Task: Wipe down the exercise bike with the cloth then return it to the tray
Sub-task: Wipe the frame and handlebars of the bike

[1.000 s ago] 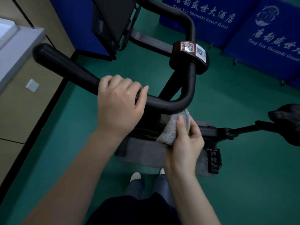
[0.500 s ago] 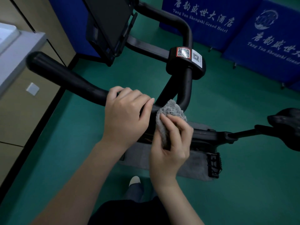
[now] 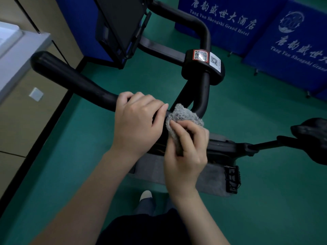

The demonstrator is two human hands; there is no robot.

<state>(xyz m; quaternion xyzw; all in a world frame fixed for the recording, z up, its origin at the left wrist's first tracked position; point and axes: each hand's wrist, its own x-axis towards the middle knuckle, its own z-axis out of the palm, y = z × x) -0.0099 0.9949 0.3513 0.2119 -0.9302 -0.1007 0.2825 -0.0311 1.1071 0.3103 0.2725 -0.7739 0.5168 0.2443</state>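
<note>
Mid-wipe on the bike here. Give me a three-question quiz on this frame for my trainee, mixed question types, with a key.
1. True or false: the left hand grips the bike's handlebar.
2. Which holds the grey cloth? A) the right hand B) the left hand C) nothing; it lies on the floor.
3. Short answer: is the tray in view?

Key: 1 true; 2 A; 3 no.
</note>
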